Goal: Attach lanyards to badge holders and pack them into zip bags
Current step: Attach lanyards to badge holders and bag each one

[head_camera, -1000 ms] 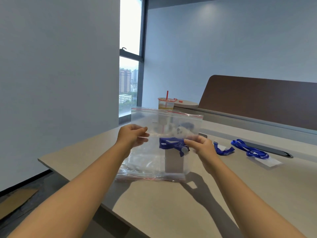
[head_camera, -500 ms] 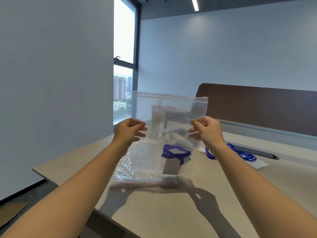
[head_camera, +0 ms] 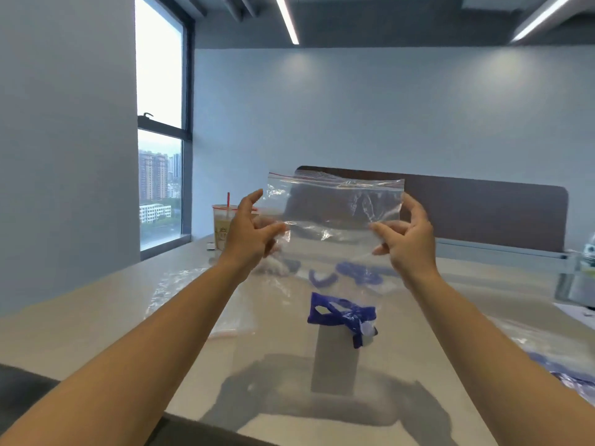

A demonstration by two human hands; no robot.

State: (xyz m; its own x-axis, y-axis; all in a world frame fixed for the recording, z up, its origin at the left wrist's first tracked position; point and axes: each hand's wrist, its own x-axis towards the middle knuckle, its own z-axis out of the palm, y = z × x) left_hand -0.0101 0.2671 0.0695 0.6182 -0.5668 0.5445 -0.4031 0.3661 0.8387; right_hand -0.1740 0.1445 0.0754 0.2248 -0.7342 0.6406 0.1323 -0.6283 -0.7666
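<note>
Far left: a window (head_camera: 160, 130) with tower blocks beyond. On the tabletop (head_camera: 96, 320) near it, a flat stack of clear bags (head_camera: 180, 294), red-edged at its near corner. Behind that, a plastic drink cup (head_camera: 223, 226) with a red straw, partly hidden by the left hand (head_camera: 248, 233).

Left hand raised above the tabletop, fingers (head_camera: 273, 227) curled and pinching the left edge of a clear zip bag (head_camera: 335, 217). Zip bag held upright in the air between both hands, red zip line along the top, film wrinkled, nothing visibly inside. Right hand (head_camera: 409, 236) pinching the bag's right edge between thumb and curled fingers, the other fingers loosely bent.

Below the bag, lying on the tabletop: a badge holder (head_camera: 331, 358) with a blue lanyard (head_camera: 338, 315) bunched at its top end. Further back, seen blurred through the film, more blue lanyards (head_camera: 357, 273). Behind, a dark brown partition (head_camera: 483, 214). Near right edge, more clear plastic and blue lanyard (head_camera: 560, 371), too blurred for detail.
</note>
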